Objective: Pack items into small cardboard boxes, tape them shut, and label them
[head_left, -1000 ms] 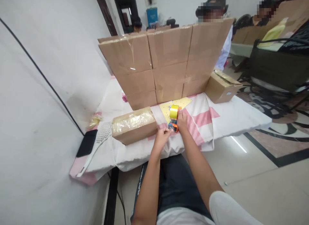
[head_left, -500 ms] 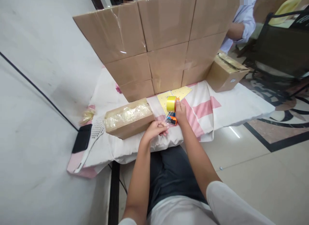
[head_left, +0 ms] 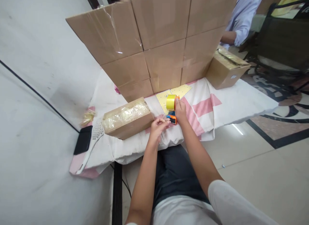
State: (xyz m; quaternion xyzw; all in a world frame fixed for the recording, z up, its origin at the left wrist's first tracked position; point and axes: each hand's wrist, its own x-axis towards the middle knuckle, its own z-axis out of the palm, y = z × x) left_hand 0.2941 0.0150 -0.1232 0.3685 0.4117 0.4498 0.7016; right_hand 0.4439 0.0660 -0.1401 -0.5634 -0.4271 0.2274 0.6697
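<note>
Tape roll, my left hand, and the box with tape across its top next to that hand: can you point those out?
Tape roll (head_left: 171, 102): head view, on its yellow curved side.
Left hand (head_left: 156, 128): head view, on the back of the hand.
Box (head_left: 128, 117): head view, on its taped top.

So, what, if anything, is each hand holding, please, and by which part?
Right hand: tape dispenser, orange side; left hand: apparently clear tape, near its end.

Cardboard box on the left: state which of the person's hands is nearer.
Left. The left hand is close beside the right end of the cardboard box; the right hand is farther right, holding the tape dispenser.
</note>
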